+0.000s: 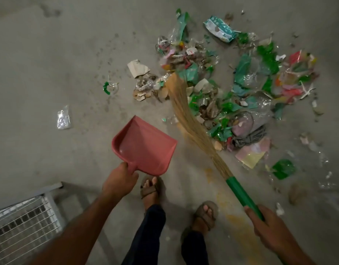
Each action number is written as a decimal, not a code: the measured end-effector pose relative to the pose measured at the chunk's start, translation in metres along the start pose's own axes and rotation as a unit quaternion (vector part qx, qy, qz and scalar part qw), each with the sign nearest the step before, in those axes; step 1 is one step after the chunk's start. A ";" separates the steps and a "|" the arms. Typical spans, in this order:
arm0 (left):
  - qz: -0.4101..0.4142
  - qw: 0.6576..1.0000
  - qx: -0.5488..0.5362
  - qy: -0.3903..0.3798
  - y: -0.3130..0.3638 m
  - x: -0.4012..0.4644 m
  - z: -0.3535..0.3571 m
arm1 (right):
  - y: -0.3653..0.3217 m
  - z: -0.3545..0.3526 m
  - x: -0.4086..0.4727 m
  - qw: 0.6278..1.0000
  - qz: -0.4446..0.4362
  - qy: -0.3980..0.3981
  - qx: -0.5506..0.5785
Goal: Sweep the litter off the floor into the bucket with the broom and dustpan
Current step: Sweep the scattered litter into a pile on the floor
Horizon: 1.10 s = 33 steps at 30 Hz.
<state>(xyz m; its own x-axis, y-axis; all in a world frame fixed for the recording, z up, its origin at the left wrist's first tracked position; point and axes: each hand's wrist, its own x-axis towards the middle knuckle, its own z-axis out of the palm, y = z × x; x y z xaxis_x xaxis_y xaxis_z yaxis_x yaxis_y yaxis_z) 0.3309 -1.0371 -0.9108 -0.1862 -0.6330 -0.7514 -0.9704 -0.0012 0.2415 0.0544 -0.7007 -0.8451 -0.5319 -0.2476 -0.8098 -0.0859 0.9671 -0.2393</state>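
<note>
A pink dustpan [143,146] hangs low over the concrete floor, its mouth facing away from me; my left hand [120,181] grips its short handle. My right hand [270,230] grips the green handle of a straw broom [185,115]. The bristles reach up and left into a wide pile of litter [241,83]: green and clear plastic wrappers, paper scraps, a grey rag. The dustpan is empty and sits left of the broom, short of the pile. No bucket is in view.
Stray bits lie left of the pile: a clear wrapper [63,117], a green ring piece [107,87], a torn paper [138,67]. A metal wire rack [23,220] stands at the bottom left. My sandalled feet [151,190] stand between my hands.
</note>
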 end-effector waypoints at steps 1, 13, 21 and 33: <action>0.011 1.000 0.006 -0.002 0.010 0.002 -0.001 | 0.005 -0.003 -0.007 1.000 -0.002 0.003 0.000; -0.008 1.000 0.005 -0.013 0.027 -0.003 0.005 | 0.002 0.012 -0.041 0.998 -0.020 0.041 0.031; -0.086 0.996 -0.014 -0.017 -0.055 -0.026 0.005 | -0.100 0.074 -0.012 0.985 -0.138 -0.041 -0.098; -0.155 0.982 -0.107 0.009 -0.212 -0.025 -0.026 | -0.377 0.321 0.047 0.915 -0.251 -0.138 -0.284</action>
<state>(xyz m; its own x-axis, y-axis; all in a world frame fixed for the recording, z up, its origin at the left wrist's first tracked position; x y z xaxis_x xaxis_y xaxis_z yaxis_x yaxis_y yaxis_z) 0.5456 -1.0407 -0.9271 0.1178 -0.5906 -0.7983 -0.9249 -0.3578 0.1282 0.3324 -1.0956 -0.9653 -0.0783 -0.5978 -0.7978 -0.7271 0.5817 -0.3646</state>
